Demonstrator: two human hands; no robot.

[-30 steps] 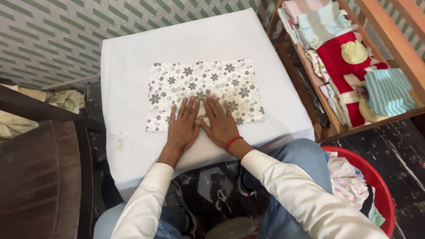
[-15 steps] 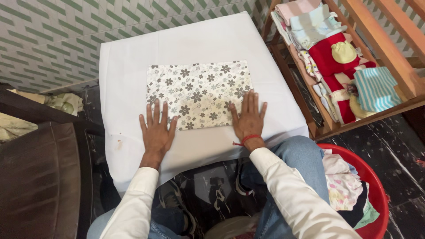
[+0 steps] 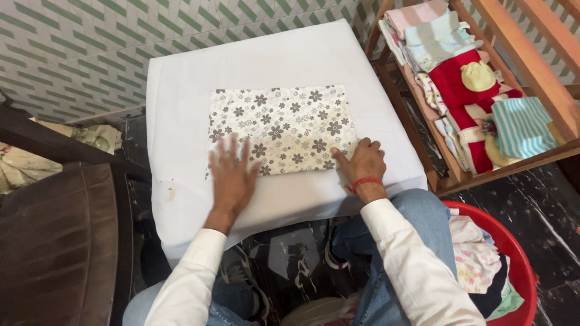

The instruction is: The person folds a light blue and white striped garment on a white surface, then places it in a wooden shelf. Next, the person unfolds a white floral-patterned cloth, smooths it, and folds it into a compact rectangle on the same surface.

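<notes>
Two hands on a folded floral cloth

Two bare hands are working at the near edge of a folded floral cloth (image 3: 281, 128), which is lying flat as a neat rectangle near the middle of a white-covered table (image 3: 181, 90). The left hand (image 3: 231, 175) is resting palm down over the cloth's near left corner, fingers (image 3: 232, 150) spread and flat, gripping nothing; it is blurred. The right hand (image 3: 362, 162) is sitting at the near right corner, fingers (image 3: 344, 158) curling in and pinching the cloth's edge against the table. A red thread band (image 3: 364, 182) is circling the right wrist. Both arms are wearing white sleeves (image 3: 399, 253), and blue jeans (image 3: 417, 211) are showing below.

To the right of the table a wooden rack (image 3: 531, 54) is carrying stacks of folded small garments in pink, pale blue, red and teal stripes. Near the person's right knee a red tub (image 3: 519, 265) is holding a loose heap of clothes. At the left a dark brown chair (image 3: 54, 241) is standing just beside the table. Behind it all, a green-and-white tiled wall (image 3: 72, 48) is running along the back.
</notes>
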